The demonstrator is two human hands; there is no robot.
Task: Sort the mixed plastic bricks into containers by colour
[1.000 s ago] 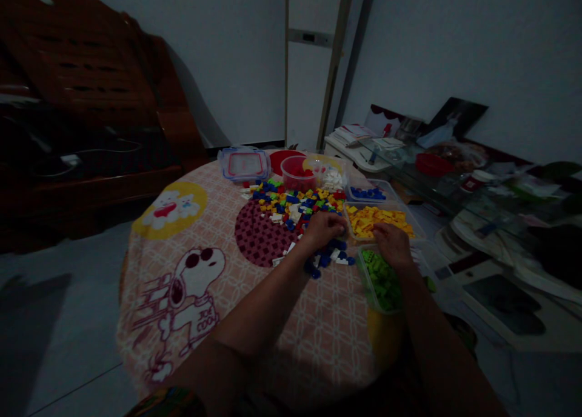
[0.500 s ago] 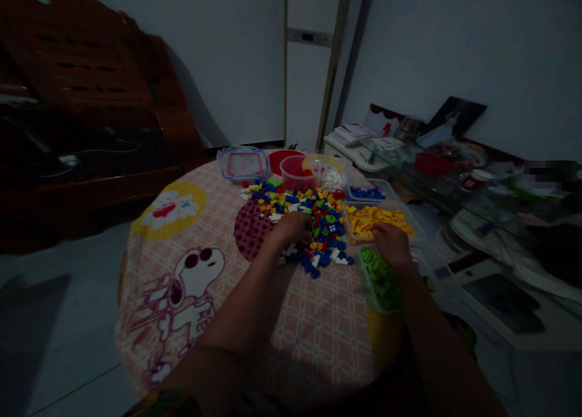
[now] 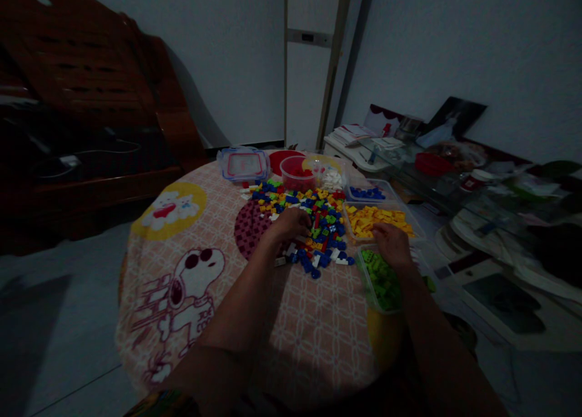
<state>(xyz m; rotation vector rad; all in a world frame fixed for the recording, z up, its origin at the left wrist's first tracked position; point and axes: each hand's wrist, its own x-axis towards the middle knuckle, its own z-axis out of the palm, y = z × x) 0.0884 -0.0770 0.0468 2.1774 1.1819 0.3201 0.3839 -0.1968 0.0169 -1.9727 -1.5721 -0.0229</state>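
Note:
Mixed building bricks [image 3: 325,223] lie in a loose pile on the patterned tablecloth. Over the pile's left part is my left hand [image 3: 293,223], its fingers bent down towards the bricks; whether it pinches one is too small to tell. My right hand [image 3: 391,242] is at the near edge of the clear box of yellow bricks [image 3: 370,220], fingers curled together, and what they hold, if anything, is hidden. Just nearer to me stands a box of green bricks [image 3: 379,280], partly under my right wrist. A box of blue bricks [image 3: 367,193] is behind the yellow one.
A round tub with red bricks [image 3: 299,171] stands behind the pile, beside white bricks [image 3: 331,179]. A lidded clear container [image 3: 244,164] is at the back left. To the right is a cluttered glass table [image 3: 400,165]; a wooden bench [image 3: 91,90] stands at the left.
My left hand has shifted slightly up and left over the pile, and its fingers look more spread. My right hand has stayed by the yellow bricks.

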